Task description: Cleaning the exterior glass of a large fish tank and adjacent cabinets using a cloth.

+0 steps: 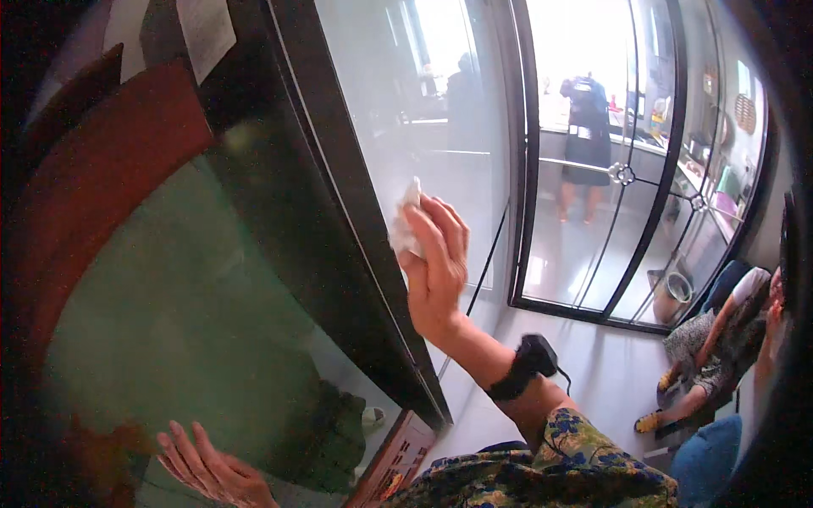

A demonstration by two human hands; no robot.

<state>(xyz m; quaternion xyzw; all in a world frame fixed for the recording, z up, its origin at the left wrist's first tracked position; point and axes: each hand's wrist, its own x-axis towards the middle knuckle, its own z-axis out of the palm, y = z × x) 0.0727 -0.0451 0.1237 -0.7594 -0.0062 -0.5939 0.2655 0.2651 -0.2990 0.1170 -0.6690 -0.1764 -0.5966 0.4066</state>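
My right hand (438, 267) is raised in the middle of the view, pinching a crumpled white cloth or tissue (405, 230). The wad rests at or just before a glossy pale panel (381, 108) beside its black frame (336, 165); exact contact is unclear. A black strap device (530, 365) with a cable is on my right wrist. Low on the left, my left hand (213, 467) has its fingers spread and holds nothing. It is near a large greenish, glass-like surface (184, 298) with reflections; whether it touches is unclear.
Behind a black-framed glass door (610, 305), a person (587, 133) stands at a kitchen counter. Another person (705, 355) sits at right, near a blue chair seat (708, 454). A bucket-like bin (672, 298) stands behind the glass. A printed box or board (400, 454) lies low in front.
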